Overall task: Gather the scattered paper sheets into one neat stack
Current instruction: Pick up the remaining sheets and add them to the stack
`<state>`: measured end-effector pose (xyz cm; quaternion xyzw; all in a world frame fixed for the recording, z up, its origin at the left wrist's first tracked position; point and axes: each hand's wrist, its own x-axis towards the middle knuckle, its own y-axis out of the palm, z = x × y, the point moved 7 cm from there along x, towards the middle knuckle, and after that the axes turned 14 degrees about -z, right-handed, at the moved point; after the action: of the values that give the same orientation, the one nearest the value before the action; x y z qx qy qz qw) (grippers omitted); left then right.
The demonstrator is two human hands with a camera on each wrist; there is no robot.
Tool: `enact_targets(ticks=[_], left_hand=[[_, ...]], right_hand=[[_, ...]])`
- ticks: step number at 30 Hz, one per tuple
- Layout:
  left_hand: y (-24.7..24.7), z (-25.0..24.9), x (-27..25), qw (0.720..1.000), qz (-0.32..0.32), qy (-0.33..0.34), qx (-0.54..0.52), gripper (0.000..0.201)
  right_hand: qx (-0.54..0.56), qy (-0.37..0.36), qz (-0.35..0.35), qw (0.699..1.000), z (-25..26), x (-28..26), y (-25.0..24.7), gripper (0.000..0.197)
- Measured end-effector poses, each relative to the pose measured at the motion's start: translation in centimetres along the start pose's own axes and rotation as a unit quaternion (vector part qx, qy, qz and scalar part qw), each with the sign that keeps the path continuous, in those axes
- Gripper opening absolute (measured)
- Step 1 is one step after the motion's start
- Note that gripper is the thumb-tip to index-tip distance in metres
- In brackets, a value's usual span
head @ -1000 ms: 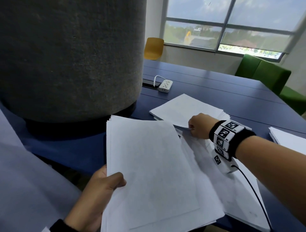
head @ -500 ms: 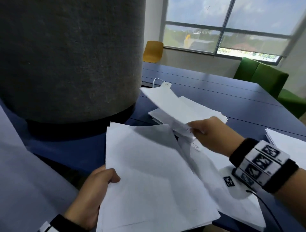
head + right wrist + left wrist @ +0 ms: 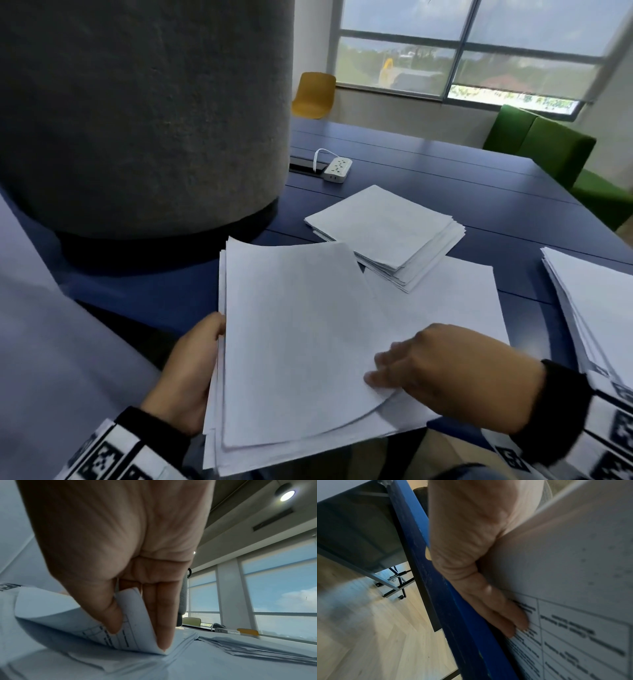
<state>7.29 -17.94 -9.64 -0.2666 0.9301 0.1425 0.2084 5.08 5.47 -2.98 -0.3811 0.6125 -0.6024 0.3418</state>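
My left hand [image 3: 191, 370] grips the left edge of a thick stack of white sheets [image 3: 294, 342] at the near edge of the blue table [image 3: 445, 171]; from below, its fingers [image 3: 513, 616] press the printed underside. My right hand [image 3: 442, 373] pinches the curled lower right corner of the top sheet [image 3: 135, 627] between thumb and fingers, over the stack. A second pile of sheets [image 3: 387, 229] lies farther back on the table. A third pile [image 3: 596, 308] lies at the right edge. Loose sheets [image 3: 455, 301] lie under the right hand.
A large grey felt-covered column [image 3: 144, 102] stands on the table at the left, close to the held stack. A white power strip [image 3: 337, 169] lies behind the piles. A yellow chair [image 3: 313, 94] and green seats [image 3: 548, 150] stand beyond the table.
My right hand lifted a sheet from the far pile, carried it toward me and laid it on the stack in my left hand; it now holds that sheet's near right corner.
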Motion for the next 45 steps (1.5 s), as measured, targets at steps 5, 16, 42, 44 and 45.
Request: enact_targets(ticks=[5, 16, 42, 44, 45], left_hand=[[1.2, 0.0, -0.6, 0.998, 0.057, -0.023, -0.011, 0.042], [0.2, 0.2, -0.3, 0.998, 0.015, 0.018, 0.056, 0.022], [0.2, 0.6, 0.9, 0.999, 0.015, 0.019, 0.031, 0.022], [0.2, 0.6, 0.8, 0.999, 0.014, 0.018, 0.027, 0.023], [0.2, 0.6, 0.8, 0.999, 0.014, 0.017, 0.025, 0.023]], right_hand=[[0.034, 0.041, 0.021, 0.998, -0.1, 0.2, -0.8, 0.05], [0.213, 0.49, -0.093, 0.84, -13.0, 4.3, -1.3, 0.025], [0.001, 0.58, 0.059, 0.813, -18.7, 7.7, -1.2, 0.059], [-0.003, 0.569, 0.072, 0.819, -18.6, 7.7, -1.2, 0.059], [-0.01, 0.561, 0.079, 0.824, -18.6, 7.6, -1.2, 0.057]])
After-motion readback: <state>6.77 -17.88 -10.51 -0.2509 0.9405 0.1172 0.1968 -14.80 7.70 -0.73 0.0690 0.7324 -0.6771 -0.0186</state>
